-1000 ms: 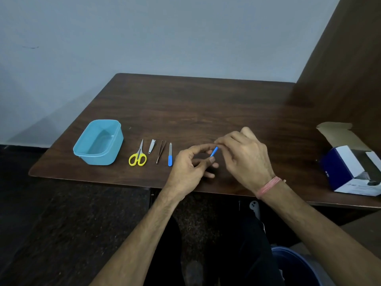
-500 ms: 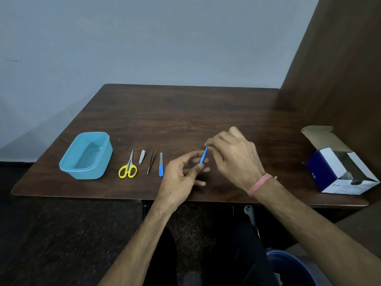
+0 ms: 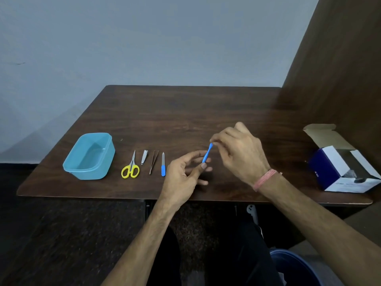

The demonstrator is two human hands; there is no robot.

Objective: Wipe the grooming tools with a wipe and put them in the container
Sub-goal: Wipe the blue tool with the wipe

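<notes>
both hands up over the table (image 3: pixel 185 112), right hand (image 3: pixel 240 152) pinching top of little blue tool (image 3: pixel 206 153), left hand (image 3: pixel 182 174) gripping its lower end, scissors (image 3: pixel 130 167), clippers (image 3: pixel 144 156), tweezers (image 3: pixel 153 162), nail file (image 3: pixel 163 164) lined up beside empty blue container (image 3: pixel 89 155)

Both forearms are bare, with no sleeves showing. The right hand (image 3: pixel 240 150) has a band of pink thread (image 3: pixel 265 179) wound round its wrist, at four o'clock from the knuckles. The left hand (image 3: pixel 181 174) wears nothing. Dark trousers (image 3: pixel 237 254) cover the legs.
</notes>
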